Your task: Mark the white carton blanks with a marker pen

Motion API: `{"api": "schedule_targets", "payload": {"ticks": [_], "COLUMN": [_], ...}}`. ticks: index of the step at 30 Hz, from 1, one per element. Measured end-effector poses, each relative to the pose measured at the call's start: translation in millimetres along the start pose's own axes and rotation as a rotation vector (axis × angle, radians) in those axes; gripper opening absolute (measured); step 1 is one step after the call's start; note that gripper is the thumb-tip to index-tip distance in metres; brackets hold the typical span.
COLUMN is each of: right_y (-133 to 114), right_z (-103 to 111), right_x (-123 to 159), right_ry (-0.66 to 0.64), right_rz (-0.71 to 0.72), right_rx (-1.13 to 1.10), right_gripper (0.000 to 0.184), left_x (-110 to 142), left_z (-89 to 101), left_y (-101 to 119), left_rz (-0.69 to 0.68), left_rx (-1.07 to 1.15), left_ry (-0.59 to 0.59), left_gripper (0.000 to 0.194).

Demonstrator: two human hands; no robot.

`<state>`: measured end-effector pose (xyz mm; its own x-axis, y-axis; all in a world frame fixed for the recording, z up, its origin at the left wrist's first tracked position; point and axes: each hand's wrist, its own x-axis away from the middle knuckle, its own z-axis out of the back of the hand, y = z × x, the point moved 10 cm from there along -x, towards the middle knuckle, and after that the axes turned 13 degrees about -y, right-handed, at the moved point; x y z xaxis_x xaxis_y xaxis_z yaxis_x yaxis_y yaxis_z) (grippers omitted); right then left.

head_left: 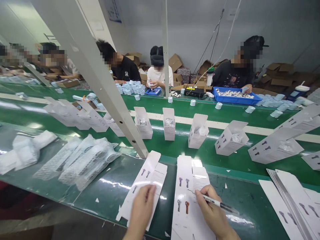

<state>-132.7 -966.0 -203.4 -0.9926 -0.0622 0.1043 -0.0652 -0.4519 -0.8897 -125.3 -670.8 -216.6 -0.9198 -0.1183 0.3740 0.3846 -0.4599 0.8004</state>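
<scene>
A pen (212, 200) is sitting in the right hand (207, 210), thumb and fingers closing narrowly around it; its tip is pointing left over a flattened printed carton (183, 196), contact with the card I can't tell. That carton is lying under and just left of the right hand, showing pictures of small handheld gadgets. The left hand (143, 208) is curling its fingers close together over a second flattened carton (149, 171); it's blurring, so I can't tell whether it's pinching the card. Both cartons are lying on the green worktop (105, 195).

Right of the right hand, a stack of flat cartons (296, 203) is fanning out. Left of the left hand, clear bubble-wrap bags (91, 160) are piling up, with white-and-pale-blue bundles (26, 150) lying farther left. Beyond both hands, a row of open boxes (198, 135) is standing on a green belt (208, 122), clear wrapping showing inside several.

Farther out, past the belt, co-workers are sitting along the opposite side; one in black (228, 75) is reaching by a blue tray (233, 97) of small white parts, pale blue cups (131, 88) are clustering near others.
</scene>
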Motion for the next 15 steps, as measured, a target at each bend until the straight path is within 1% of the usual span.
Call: {"api": "schedule_targets", "payload": {"ticks": [1,2,3,4,5,7,11,13,15], "right_y": [0,1,0,0,0,-2,-9,-11,-9], "right_z": [-2,-4,-4,-4,-4,-5,-1,4,3], "right_x": [0,1,2,2,2,0,-2,6,22], "right_ry": [-0.001,0.006,0.015,0.026,0.034,0.03,0.007,0.054,0.099], "right_rz": [0.012,0.024,0.039,0.052,0.062,0.076,0.065,0.05,0.039], "right_rx": [0.014,0.027,0.038,0.044,0.05,0.059,0.039,-0.013,-0.068], "right_gripper": [0.036,0.036,0.035,0.035,0.034,0.033,0.034,0.034,0.034], "left_x": [3,7,10,13,14,15,14,13,13], "left_z": [-36.1,-67.2,-91.4,-107.1,-116.2,-121.9,-115.1,-113.9,-115.1], "left_y": [-1,-1,-1,-2,-3,-7,-16,-19,-16], "left_rz": [0.04,0.074,0.095,0.103,0.101,0.078,0.047,0.055,0.048], "left_rx": [0.114,0.205,0.268,0.303,0.322,0.321,0.28,0.309,0.363], "left_ry": [-0.147,-0.251,-0.315,-0.332,-0.323,-0.287,-0.239,-0.243,-0.265], "left_gripper": [0.044,0.044,0.043,0.044,0.045,0.044,0.044,0.047,0.048]}}
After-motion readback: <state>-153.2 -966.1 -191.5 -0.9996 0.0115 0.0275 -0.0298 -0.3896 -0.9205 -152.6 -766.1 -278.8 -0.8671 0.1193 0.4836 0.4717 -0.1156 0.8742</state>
